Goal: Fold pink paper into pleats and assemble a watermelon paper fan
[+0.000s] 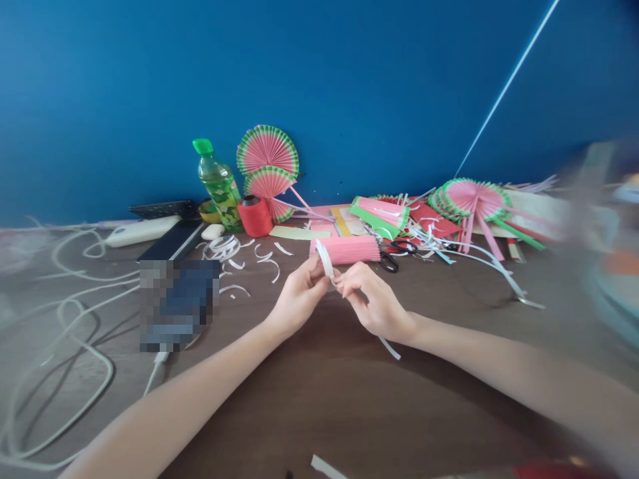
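A white paper strip (324,258) is pinched between the fingers of my left hand (300,293), its upper part curving up above the thumb. My right hand (372,301) is closed at the strip's lower end, its fingertips touching those of my left hand. A white strip end (390,348) shows below my right wrist. Just behind both hands lies a pleated pink paper piece (352,249), with black-handled scissors (389,261) at its right end.
Pink and green pleated fans (268,156) lean on the blue wall beside a green-capped bottle (219,186) and red thread spool (255,216). More fans (474,199) and strips lie right. A phone (182,303), cables (107,359) and paper scraps (269,263) are left.
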Demonstrator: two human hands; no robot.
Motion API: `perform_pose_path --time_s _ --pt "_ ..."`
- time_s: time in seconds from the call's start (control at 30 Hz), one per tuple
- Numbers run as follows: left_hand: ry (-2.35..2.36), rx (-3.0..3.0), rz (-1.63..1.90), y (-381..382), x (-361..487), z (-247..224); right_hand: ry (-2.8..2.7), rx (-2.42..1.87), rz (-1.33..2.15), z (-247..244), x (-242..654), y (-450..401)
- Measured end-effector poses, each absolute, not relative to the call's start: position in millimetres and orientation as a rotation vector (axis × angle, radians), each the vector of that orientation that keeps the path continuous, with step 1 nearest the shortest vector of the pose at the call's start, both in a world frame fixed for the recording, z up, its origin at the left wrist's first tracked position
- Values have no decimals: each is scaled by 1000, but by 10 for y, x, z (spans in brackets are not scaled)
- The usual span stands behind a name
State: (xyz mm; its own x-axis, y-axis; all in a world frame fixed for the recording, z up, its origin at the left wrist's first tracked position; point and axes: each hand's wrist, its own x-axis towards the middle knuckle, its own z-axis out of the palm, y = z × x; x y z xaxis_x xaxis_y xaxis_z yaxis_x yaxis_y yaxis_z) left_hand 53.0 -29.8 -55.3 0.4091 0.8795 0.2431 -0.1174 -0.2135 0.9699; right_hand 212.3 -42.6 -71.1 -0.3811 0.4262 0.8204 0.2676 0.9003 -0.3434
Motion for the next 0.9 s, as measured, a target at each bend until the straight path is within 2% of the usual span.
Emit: perform_pose_path --time_s 0.33,0.63,0.9 --pt "810 1281 1164 -133 438 -493 -2101 -410 118 -722 2118 -477" --pt "808 1665 951 -109 348 -493 -2024 -467 186 -694 2127 -472" --pt "970 1942 1027 -169 398 -526 -2033 -408 167 -719 2116 -494"
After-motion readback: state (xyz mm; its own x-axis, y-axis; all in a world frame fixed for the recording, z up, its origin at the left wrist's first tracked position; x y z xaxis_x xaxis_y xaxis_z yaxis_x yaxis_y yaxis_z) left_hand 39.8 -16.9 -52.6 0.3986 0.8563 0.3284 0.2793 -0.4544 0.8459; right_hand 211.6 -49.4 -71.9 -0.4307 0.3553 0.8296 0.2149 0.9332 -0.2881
